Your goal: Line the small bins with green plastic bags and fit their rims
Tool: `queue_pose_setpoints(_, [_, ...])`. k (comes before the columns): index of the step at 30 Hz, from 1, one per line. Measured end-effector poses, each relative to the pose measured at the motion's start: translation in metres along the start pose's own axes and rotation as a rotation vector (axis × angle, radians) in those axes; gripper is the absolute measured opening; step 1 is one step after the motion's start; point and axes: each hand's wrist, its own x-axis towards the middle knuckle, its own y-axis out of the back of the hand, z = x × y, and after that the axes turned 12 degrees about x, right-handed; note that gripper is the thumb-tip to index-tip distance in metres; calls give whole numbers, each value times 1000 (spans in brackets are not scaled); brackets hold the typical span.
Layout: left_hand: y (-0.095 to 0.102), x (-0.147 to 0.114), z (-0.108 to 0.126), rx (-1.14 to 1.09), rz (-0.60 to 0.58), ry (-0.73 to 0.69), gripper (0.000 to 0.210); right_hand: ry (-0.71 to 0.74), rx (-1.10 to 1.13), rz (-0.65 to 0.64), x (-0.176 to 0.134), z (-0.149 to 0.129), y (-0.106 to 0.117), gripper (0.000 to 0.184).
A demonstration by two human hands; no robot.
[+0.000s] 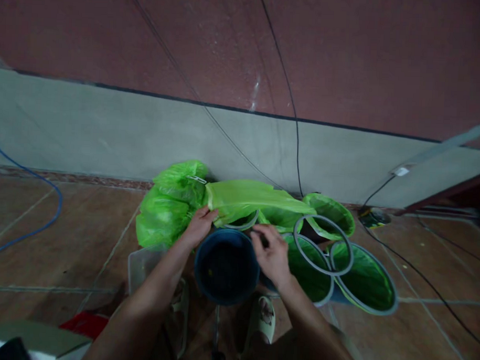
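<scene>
A light-green plastic bag point(251, 199) lies stretched out flat above the bins, and my left hand point(201, 223) pinches its left end. Just below it stands a dark blue bin point(226, 300) between my feet, its inside dark. My right hand point(272, 254) is over the bin's right rim, fingers bent and apart, with nothing visible in them. A loose grey ring point(349, 257) lies to its right, across two bins lined with green bags, the nearer lined bin point(310, 271) and the right lined bin point(368, 279).
Filled green bags point(166, 209) are piled at the left by the wall. Another green-lined bin point(329, 214) stands farther back. A clear plastic tub point(138, 271) is beside my left forearm. A blue hose point(51, 220) and a black cable point(421, 270) cross the tiled floor.
</scene>
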Motion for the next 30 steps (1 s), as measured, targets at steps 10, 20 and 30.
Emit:
queue_pose_setpoints(10, [-44, -26, -8, -185, -405, 122, 33, -68, -309, -121, -3, 2, -48, 23])
queue_pose_setpoints(20, [-47, 2, -36, 349, 11, -20, 63, -56, -77, 329, 18, -34, 44, 19])
queue_pose_setpoints(30, [-138, -47, 52, 192, -269, -293, 88, -219, 123, 593, -7, -106, 159, 27])
